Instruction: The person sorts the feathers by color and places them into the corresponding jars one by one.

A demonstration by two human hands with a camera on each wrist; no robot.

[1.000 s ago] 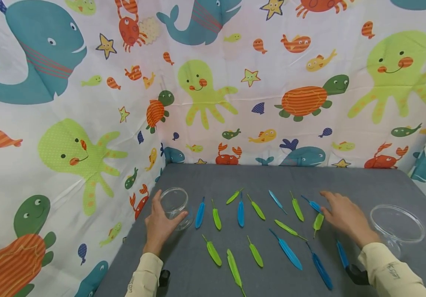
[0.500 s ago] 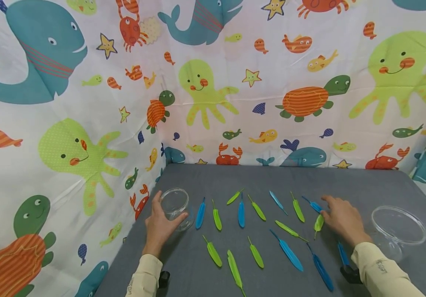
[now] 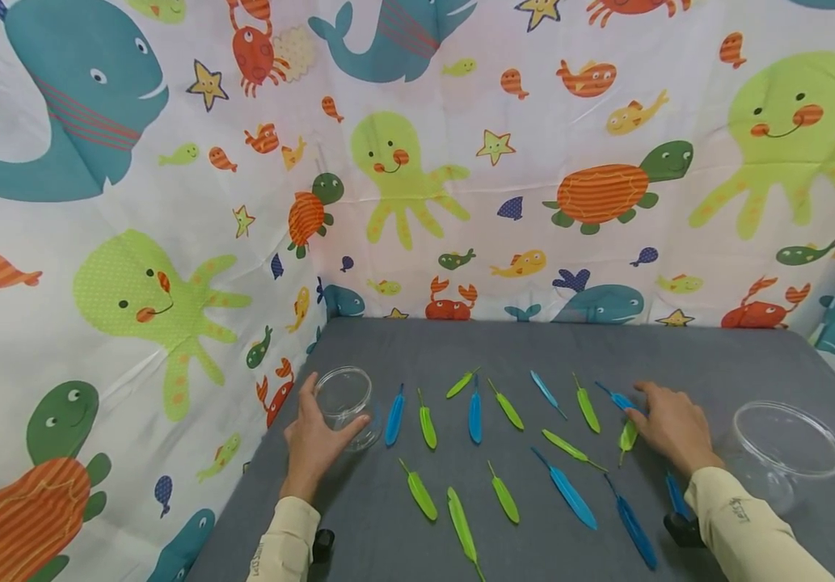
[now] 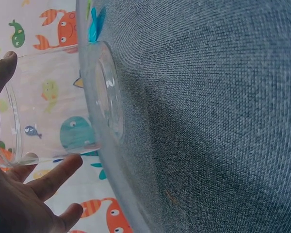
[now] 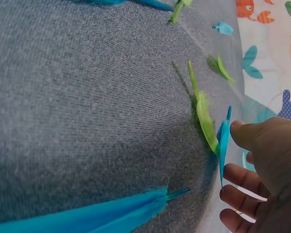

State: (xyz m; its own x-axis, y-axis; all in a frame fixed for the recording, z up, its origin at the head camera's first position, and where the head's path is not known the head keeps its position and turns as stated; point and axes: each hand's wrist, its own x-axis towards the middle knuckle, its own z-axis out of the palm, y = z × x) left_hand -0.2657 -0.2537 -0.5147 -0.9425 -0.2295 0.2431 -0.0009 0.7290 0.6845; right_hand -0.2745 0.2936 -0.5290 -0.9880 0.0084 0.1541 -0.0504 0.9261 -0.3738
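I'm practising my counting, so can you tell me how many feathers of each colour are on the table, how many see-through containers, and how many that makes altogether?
Green feathers: 9
Blue feathers, counting the paler one: 7
See-through containers: 2
Total in view: 18

Mixed materials: transparent, feathered and woven
Left container (image 4: 53,99) and right container (image 3: 788,474): transparent, smooth, glossy, glass or plastic not determinable; green feathers (image 5: 204,119) and blue feathers (image 5: 97,213): fine vanes, fuzzy down at the quill end; table covering (image 5: 87,97): grey woven cloth, matt, visibly rough grain; far and left hanging (image 3: 446,121): printed cloth, smooth, lightly creased; sleeves (image 3: 752,525): cream cloth, matt, wrinkled
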